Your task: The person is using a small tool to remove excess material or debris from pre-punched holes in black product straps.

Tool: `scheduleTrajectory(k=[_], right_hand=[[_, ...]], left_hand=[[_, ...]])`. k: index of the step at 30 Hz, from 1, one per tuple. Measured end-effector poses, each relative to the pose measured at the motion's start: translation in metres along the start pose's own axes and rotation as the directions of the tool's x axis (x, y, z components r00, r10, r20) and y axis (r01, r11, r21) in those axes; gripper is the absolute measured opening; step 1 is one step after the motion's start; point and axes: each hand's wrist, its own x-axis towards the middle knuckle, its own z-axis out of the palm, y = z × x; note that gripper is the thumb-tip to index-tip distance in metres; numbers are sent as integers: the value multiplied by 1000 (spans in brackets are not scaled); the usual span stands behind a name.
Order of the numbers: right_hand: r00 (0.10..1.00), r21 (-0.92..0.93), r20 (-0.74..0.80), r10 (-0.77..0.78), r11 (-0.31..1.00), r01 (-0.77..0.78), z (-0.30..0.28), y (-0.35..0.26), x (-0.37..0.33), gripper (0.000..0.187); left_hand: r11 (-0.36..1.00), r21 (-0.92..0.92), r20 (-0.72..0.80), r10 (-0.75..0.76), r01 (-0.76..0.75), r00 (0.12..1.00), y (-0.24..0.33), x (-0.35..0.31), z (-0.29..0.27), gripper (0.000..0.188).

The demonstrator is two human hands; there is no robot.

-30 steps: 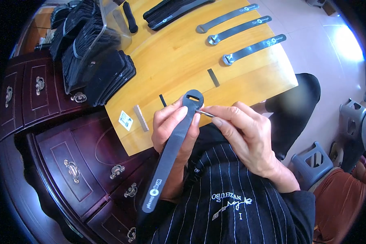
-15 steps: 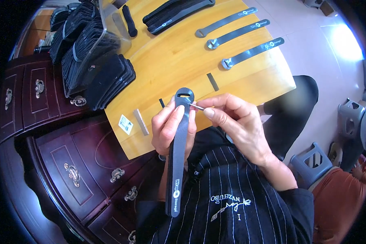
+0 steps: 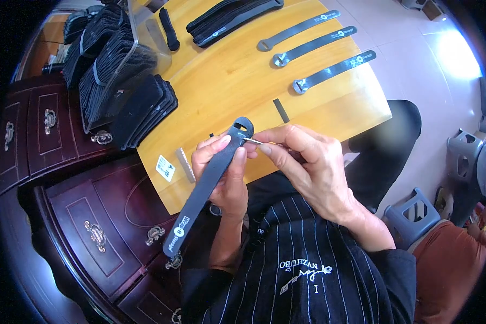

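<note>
Gripped in left hand (image 3: 221, 173), grey strap (image 3: 208, 186); right hand (image 3: 308, 167) pinches thin pin (image 3: 252, 141); white label (image 3: 165, 167) left.

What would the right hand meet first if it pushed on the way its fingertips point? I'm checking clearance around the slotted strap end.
Probably the grey strap, at its slotted end, held by the left hand; the right hand points its thin metal tool there.

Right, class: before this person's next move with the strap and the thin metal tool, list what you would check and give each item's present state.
1. Left hand grips the grey strap: ok.
2. Slotted end of the strap faces up, unobstructed: ok.
3. Right hand pinches the thin metal tool: ok.
4. Tool tip is at the slot: ok.
5. Tool tip is through the slot: cannot tell.
6. Three finished straps lie apart on the wooden table: ok.
</note>
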Motion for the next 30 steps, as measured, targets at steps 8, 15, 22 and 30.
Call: scheduleTrajectory(k=[8, 15, 22, 30], right_hand=[[999, -288, 30, 36, 957, -26, -22, -31, -9, 16], [999, -324, 22, -39, 945, 44, -24, -20, -14, 20], [998, -320, 48, -36, 946, 50, -25, -19, -17, 21], [998, -352, 61, -29, 935, 48, -26, -16, -17, 18]], left_hand=[[945, -256, -33, -219, 204, 975, 4, -2, 10, 29], [901, -314, 83, -289, 300, 954, 7, 2, 9, 27], [918, -286, 127, -249, 276, 960, 10, 1, 9, 26], [918, -283, 154, -242, 278, 958, 9, 1, 10, 26]])
